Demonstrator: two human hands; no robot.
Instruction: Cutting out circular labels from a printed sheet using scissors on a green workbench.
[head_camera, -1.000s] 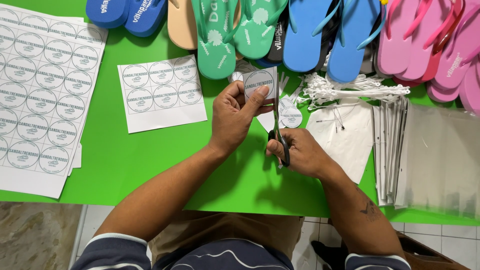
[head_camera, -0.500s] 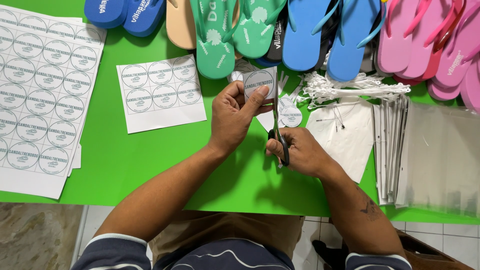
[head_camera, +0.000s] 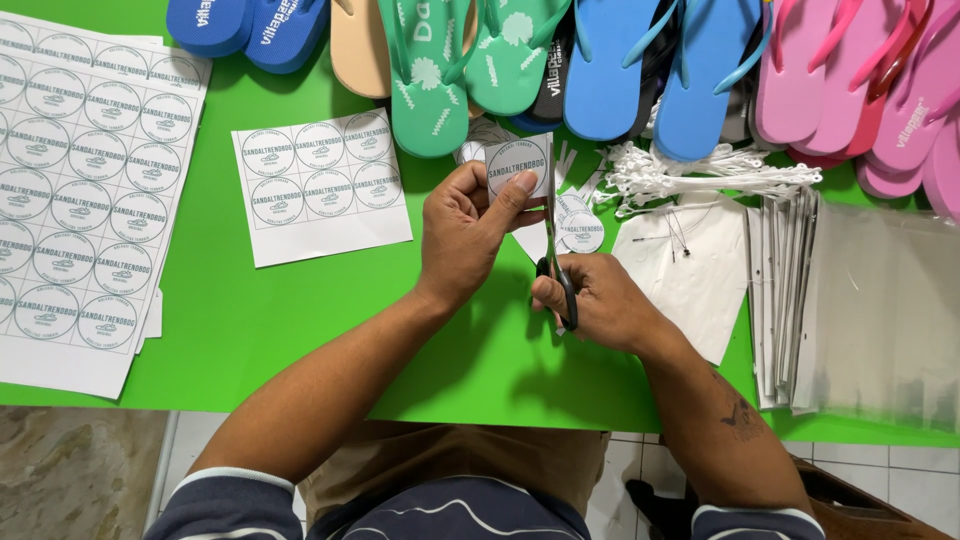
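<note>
My left hand (head_camera: 465, 228) pinches a small white paper piece with a round printed label (head_camera: 519, 165) between thumb and fingers, held above the green table (head_camera: 250, 320). My right hand (head_camera: 598, 302) grips black-handled scissors (head_camera: 556, 262), whose blades point up along the right edge of that paper piece. Just right of the blades lie cut round labels (head_camera: 580, 228) on the table.
A small sheet of round labels (head_camera: 320, 183) lies left of my hands, a large label sheet (head_camera: 75, 190) at far left. Flip-flops in blue, green, tan and pink (head_camera: 620, 60) line the far edge. White string ties (head_camera: 700, 172), white paper and clear bags (head_camera: 870, 300) sit right.
Nothing much differs: both hands hold the same pose, with the scissors against the label piece.
</note>
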